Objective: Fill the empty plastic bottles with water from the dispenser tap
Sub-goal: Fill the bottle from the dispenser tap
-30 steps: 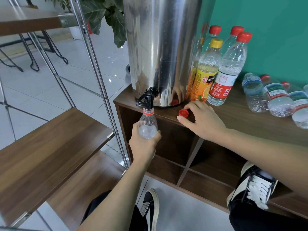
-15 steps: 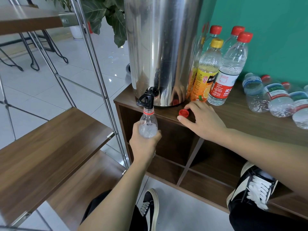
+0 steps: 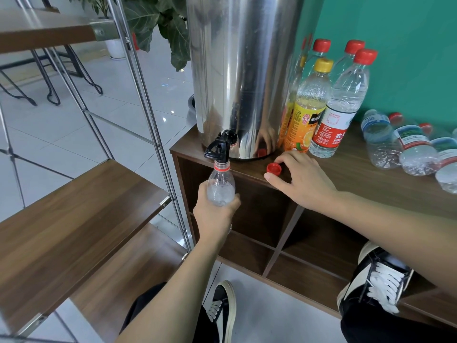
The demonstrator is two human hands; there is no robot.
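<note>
The steel dispenser (image 3: 243, 75) stands on the left end of the wooden bench (image 3: 366, 184), against a green wall (image 3: 400, 45). A metal-framed shelf unit (image 3: 74, 201) with wooden boards stands to the left of the bench. On the bench, just right of the dispenser, upright bottles are grouped: an orange juice bottle (image 3: 306, 110) with a yellow cap, a red-labelled water bottle (image 3: 338, 112) in front, and two more red-capped bottles behind them. Farther right, several clear bottles (image 3: 405, 147) lie on their sides. The left hand (image 3: 215, 216) holds a clear plastic bottle (image 3: 220, 186) upright, its grip curled round the body below the shoulder, with the open neck directly under the black tap (image 3: 220, 148) that projects from the dispenser base past the bench edge. Water is visible in the upper part of the bottle; whether the tap is flowing cannot be determined. The right hand (image 3: 300, 180) rests on the bench top, its fingers loosely curved and spread, the thumb along the front edge. A loose red cap (image 3: 274, 168) lies on the bench between the thumb and the forefinger; contact with either cannot be confirmed.
</note>
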